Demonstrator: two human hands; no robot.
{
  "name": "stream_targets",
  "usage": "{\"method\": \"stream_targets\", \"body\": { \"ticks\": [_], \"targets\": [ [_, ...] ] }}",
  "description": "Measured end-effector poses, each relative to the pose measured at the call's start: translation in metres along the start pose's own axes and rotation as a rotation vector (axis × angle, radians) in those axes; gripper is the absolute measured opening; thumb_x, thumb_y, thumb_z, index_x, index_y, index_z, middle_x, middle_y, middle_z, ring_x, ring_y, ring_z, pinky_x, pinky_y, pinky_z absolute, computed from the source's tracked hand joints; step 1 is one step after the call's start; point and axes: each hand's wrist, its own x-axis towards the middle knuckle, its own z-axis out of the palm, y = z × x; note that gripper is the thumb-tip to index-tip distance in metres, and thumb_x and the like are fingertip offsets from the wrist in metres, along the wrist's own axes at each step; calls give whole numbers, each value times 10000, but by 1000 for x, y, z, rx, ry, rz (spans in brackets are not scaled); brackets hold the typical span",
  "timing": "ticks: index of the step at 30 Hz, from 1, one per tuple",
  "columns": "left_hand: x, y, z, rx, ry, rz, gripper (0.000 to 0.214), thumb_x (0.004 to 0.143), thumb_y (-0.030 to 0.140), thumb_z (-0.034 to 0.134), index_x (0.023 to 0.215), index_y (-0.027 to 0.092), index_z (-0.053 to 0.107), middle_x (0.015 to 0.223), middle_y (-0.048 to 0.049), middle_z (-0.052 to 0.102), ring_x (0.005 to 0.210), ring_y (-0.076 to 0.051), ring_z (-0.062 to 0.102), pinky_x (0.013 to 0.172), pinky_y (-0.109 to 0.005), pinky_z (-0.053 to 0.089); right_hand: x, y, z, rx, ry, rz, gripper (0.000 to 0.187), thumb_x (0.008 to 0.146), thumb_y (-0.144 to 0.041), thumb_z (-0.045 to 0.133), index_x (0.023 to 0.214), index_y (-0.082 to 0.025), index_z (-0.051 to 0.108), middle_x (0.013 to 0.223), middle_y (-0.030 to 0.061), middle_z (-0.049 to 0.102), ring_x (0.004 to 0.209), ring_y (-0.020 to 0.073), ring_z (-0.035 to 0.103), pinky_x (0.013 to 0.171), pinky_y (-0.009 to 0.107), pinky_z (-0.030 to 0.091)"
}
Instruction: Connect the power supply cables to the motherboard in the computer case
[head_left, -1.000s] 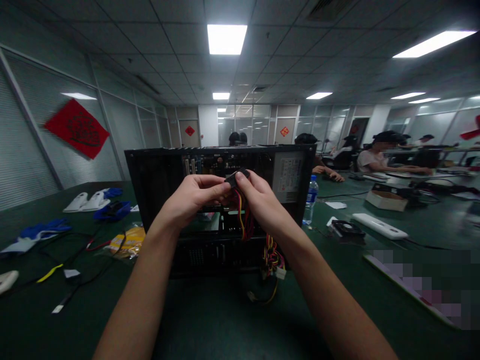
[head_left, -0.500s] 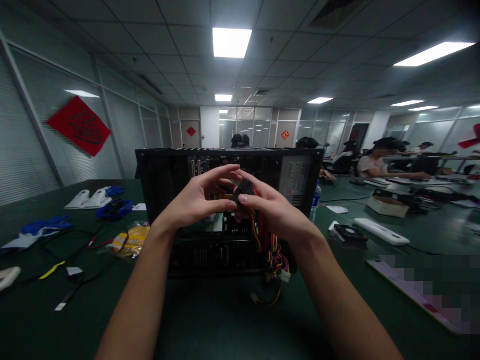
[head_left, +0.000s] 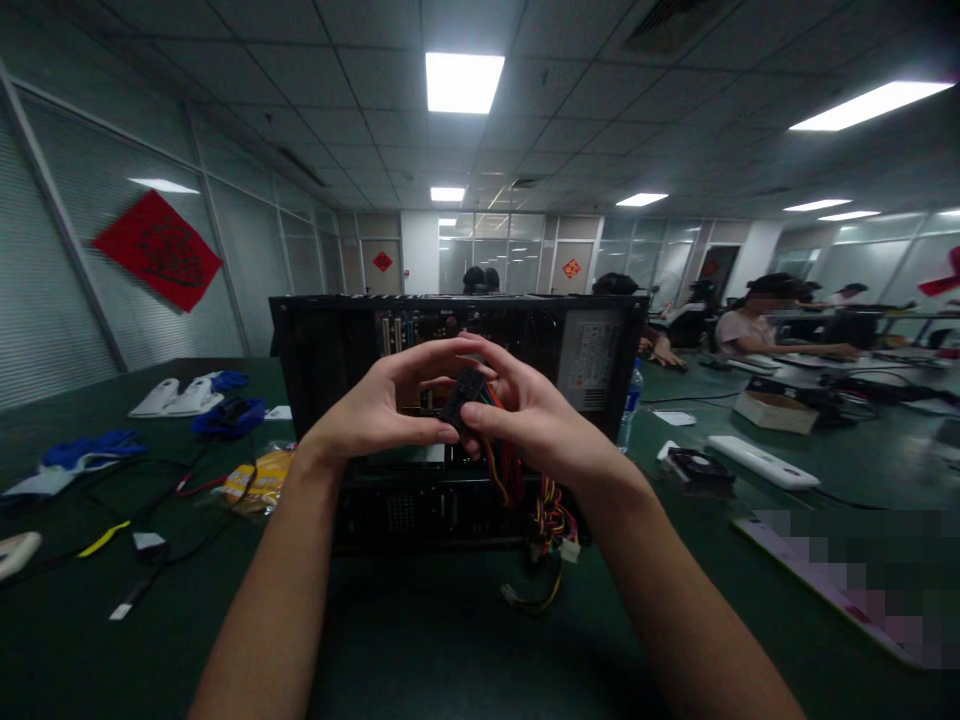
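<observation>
My right hand point(head_left: 536, 415) pinches a black multi-pin power connector point(head_left: 466, 392) between thumb and fingers. Red, yellow and orange wires point(head_left: 499, 470) run down from it. My left hand point(head_left: 379, 400) arches beside the connector, fingers and thumb apart. Its thumb tip is close to the connector's lower end; whether they touch I cannot tell. The fingertips of both hands meet above. Behind them stands an open black computer case point(head_left: 315, 345), with a labelled power supply point(head_left: 591, 355) at its upper right. The hands hide part of the circuit board inside.
A bundle of loose cables point(head_left: 553, 520) hangs at the case's lower right. Left on the green table lie a yellow packet point(head_left: 259, 482), blue gloves point(head_left: 90, 452) and black cables. To the right are a fan point(head_left: 699, 468), a white power strip point(head_left: 761, 462) and a bottle point(head_left: 632, 400). People sit farther back.
The connector has moved slightly left and down in my right hand, and its pin side is turned more into view. My left wrist has shifted a little left.
</observation>
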Motion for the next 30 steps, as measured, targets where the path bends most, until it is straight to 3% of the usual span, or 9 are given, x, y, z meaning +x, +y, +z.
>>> {"method": "stream_targets", "body": {
  "ticks": [7, 14, 20, 30],
  "targets": [
    [0, 2, 2, 39, 50, 44, 767, 652, 96, 889, 1345, 276, 614, 1366, -89, 625, 1233, -267, 607, 1035, -321, 513, -2, -4, 0, -56, -24, -3, 685, 819, -302, 779, 1419, -268, 452, 958, 12, 664, 674, 138, 641, 619, 266, 555],
    [-2, 13, 3, 206, 151, 65, 700, 687, 168, 884, 1332, 235, 620, 1332, -98, 643, 1216, -272, 614, 1015, -333, 533, -3, -15, -8, -176, 173, -44, 500, 832, -304, 764, 1281, -193, 575, 786, -14, 681, 703, 131, 650, 657, 236, 529],
    [-3, 23, 7, 346, 209, 77, 681, 700, 246, 878, 1330, 215, 622, 1279, -115, 668, 1186, -290, 626, 1011, -367, 536, -5, -16, -8, -88, 114, 17, 648, 762, -300, 828, 1333, -195, 539, 829, 16, 735, 722, 168, 703, 698, 288, 561],
    [-3, 23, 8, 344, 126, 42, 676, 743, 234, 852, 1363, 244, 583, 1340, -98, 632, 1247, -275, 593, 1000, -324, 542, -6, -17, -9, -82, 116, 69, 742, 736, -272, 857, 1378, -158, 503, 811, 42, 755, 698, 177, 720, 679, 290, 571]
  ]
}}
